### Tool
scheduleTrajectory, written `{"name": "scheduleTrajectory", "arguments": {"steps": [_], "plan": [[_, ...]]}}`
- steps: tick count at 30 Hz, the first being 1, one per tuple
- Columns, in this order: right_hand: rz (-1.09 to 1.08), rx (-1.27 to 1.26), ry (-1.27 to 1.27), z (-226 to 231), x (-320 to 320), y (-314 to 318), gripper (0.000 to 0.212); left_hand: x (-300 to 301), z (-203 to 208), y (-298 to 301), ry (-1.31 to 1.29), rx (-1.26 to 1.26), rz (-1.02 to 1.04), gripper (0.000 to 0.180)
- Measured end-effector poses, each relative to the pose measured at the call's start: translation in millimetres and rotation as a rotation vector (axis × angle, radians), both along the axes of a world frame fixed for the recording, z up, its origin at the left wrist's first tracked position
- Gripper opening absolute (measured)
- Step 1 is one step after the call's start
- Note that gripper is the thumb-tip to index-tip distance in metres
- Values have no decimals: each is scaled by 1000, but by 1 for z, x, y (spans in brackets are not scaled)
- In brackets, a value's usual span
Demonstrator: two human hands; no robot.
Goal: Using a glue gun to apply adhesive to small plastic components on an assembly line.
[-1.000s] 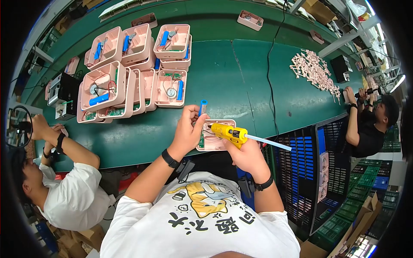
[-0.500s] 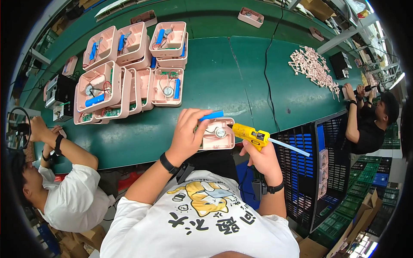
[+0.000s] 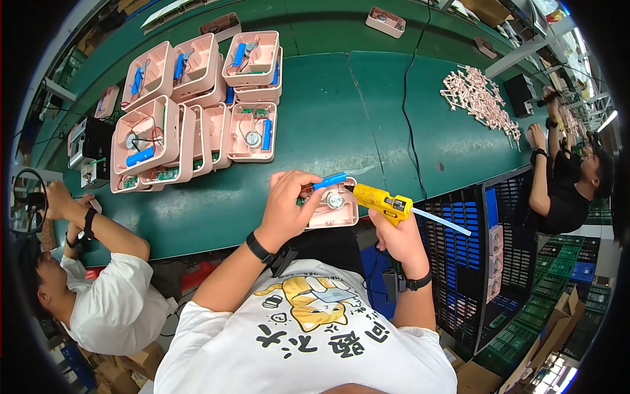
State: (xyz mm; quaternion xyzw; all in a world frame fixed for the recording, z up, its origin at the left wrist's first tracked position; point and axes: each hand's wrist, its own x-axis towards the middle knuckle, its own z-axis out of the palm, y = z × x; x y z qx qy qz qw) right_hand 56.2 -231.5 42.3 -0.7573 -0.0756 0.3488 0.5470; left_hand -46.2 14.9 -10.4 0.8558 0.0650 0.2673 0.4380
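Note:
Between thumb and fingers, my left hand (image 3: 289, 205) pinches a blue cylindrical battery (image 3: 330, 180) over a pink plastic housing (image 3: 341, 217). Inside the housing sits a round silver part (image 3: 335, 200) with thin wires. My right hand (image 3: 399, 238) is wrapped round the handle of a yellow hot glue gun (image 3: 380, 202). A translucent glue stick (image 3: 443, 222) sticks out of its back end. The gun's dark nozzle points left, at the housing's upper right, close to the battery. My left fingers hide part of the housing's left side.
Stacked pink housings (image 3: 252, 148) with blue batteries stand at the left of the green table (image 3: 321, 98). A heap of small pink parts (image 3: 479, 98) lies at the right, beyond a black cable (image 3: 407, 111). A black crate (image 3: 459, 256) is at my right. Co-workers sit on both sides.
The battery has shifted slightly right and tilted in my left hand, lower over the housing. The glue gun has moved a little. The co-worker at the right has raised an arm.

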Motion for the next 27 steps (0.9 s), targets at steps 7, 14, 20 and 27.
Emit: {"name": "scheduleTrajectory", "arguments": {"steps": [7,14,20,27], "plan": [[20,-30,-5,10,0,-1,25,2,-1,0,-82,67,2,21],[43,-12,46,6,5,-11,29,2,8,0,-27,143,-20,26],[0,125,27,-3,6,-11,35,-3,12,-7,18,168,91,27],[38,43,59,-11,14,-6,34,6,5,1,149,14,137,29]]}}
